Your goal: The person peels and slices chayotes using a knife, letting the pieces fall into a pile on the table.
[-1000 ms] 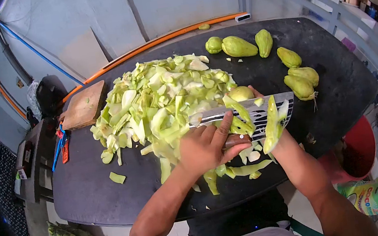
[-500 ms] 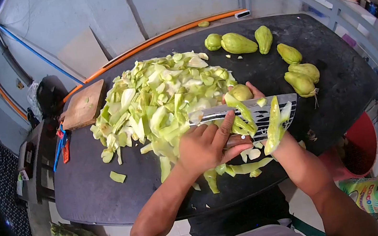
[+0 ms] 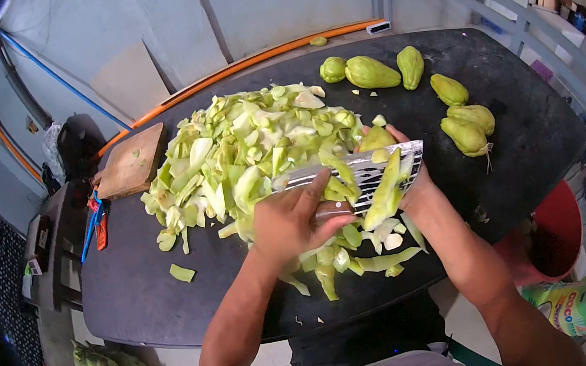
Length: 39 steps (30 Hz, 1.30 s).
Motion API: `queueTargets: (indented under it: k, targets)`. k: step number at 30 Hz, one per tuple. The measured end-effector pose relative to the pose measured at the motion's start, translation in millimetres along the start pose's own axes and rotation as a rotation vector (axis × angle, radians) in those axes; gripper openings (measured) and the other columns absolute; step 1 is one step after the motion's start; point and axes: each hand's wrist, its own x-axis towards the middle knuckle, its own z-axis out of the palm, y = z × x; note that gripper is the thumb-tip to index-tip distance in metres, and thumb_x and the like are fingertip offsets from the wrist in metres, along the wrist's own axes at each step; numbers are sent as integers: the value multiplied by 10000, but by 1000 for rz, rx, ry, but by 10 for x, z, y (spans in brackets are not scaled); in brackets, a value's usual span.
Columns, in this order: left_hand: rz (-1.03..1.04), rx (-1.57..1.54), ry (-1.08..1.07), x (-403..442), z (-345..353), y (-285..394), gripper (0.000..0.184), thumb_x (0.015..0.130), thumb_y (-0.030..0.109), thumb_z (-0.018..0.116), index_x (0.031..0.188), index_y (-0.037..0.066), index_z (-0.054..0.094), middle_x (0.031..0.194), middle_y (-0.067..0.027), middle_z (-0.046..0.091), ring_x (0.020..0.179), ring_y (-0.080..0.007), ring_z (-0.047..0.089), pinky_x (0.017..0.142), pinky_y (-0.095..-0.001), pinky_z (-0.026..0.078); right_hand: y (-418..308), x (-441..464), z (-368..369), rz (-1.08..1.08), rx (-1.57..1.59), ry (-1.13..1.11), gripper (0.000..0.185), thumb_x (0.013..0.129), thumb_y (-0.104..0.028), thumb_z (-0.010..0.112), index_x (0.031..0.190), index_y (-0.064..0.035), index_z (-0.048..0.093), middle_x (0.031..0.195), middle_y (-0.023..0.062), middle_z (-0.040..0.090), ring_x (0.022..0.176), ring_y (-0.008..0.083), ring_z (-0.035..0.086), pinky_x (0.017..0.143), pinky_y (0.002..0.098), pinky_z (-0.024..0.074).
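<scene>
Cleaver point(image 3: 368, 181) at centre frame, with peel strips point(image 3: 386, 192) lying across it, is gripped in the left hand point(image 3: 284, 218); behind it, the right hand point(image 3: 417, 185) clasps a chayote point(image 3: 377, 139). Heaped peelings point(image 3: 243, 145) lie centre-left, whole chayotes point(image 3: 372, 72) upper right, on a dark table point(image 3: 142, 279).

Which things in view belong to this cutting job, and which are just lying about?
Apparently in use:
- knife, in the left hand
- held chayote, in the right hand
- pile of cut pieces
- whole chayotes, likely

Seemingly lying about:
- wooden board
- green packet
- orange pipe
</scene>
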Motion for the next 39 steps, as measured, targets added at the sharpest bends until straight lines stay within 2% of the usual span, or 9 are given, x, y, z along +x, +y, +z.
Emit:
queueTargets:
  k: [3, 5, 6, 9, 15, 19, 28, 32, 39]
  targets:
    - [17, 29, -25, 59, -25, 147, 768, 719, 478, 836, 1297, 15, 633, 651, -46, 623, 552, -225, 627, 563, -339, 520, -14, 62, -71, 232, 220, -409, 633, 988, -580, 430, 1376, -87, 519, 1322, 158, 599, 1183, 316, 596, 1063, 461, 455]
    - [54, 35, -39, 100, 2, 210, 773, 712, 496, 835, 1289, 20, 640, 627, -40, 598, 547, -220, 624, 548, -335, 513, 66, 4, 139, 211, 257, -366, 672, 989, -602, 412, 1407, -82, 490, 1354, 166, 577, 1224, 319, 578, 1094, 462, 430]
    - [63, 43, -32, 103, 13, 220, 785, 705, 515, 832, 1286, 23, 642, 628, -40, 602, 550, -213, 630, 539, -328, 506, 120, -78, 338, 31, -101, 4, 695, 992, -612, 396, 1428, -75, 467, 1384, 173, 553, 1238, 322, 567, 1104, 466, 418]
    - [82, 69, -49, 102, 16, 270, 789, 704, 518, 831, 1286, 21, 641, 619, -35, 592, 544, -205, 624, 539, -323, 506, 88, 74, 10, 223, 270, -502, 702, 996, -612, 379, 1439, -71, 452, 1394, 178, 542, 1245, 322, 563, 1105, 464, 417]
    - [-53, 34, -37, -4, -20, -40, 764, 713, 470, 842, 1287, 10, 634, 714, -44, 686, 609, -230, 672, 611, -336, 547, 54, -10, 93, -27, -66, 63, 586, 982, -566, 459, 1324, -105, 576, 1314, 116, 605, 1158, 299, 596, 1035, 449, 457]
    - [-112, 24, -60, -42, -77, -49, 745, 715, 441, 848, 1280, 4, 635, 773, -48, 721, 710, -268, 712, 704, -364, 573, 56, 19, 133, -74, -92, 57, 628, 978, -583, 456, 1367, -98, 547, 1321, 130, 597, 1216, 294, 558, 1050, 472, 444]
    - [22, 22, -66, 143, -73, 247, 763, 718, 482, 836, 1298, 27, 639, 679, -61, 659, 571, -232, 650, 579, -337, 533, 105, -129, 290, 190, 222, -378, 616, 1018, -554, 407, 1401, -77, 481, 1345, 169, 553, 1188, 309, 576, 1063, 449, 453]
    - [-138, -42, -70, 20, -86, -102, 755, 726, 443, 840, 1294, -7, 627, 794, -102, 731, 708, -288, 723, 702, -362, 574, 121, 24, 154, -112, -184, 103, 516, 1010, -476, 519, 1331, -72, 540, 1261, 113, 614, 1107, 248, 627, 947, 404, 532]
    - [-130, -55, -68, 58, -121, 25, 710, 741, 411, 847, 1281, -1, 641, 776, -111, 724, 681, -277, 722, 680, -348, 576, 106, 44, 11, -35, -132, 87, 503, 991, -464, 568, 1310, -75, 558, 1191, 90, 651, 1059, 220, 653, 899, 385, 556]
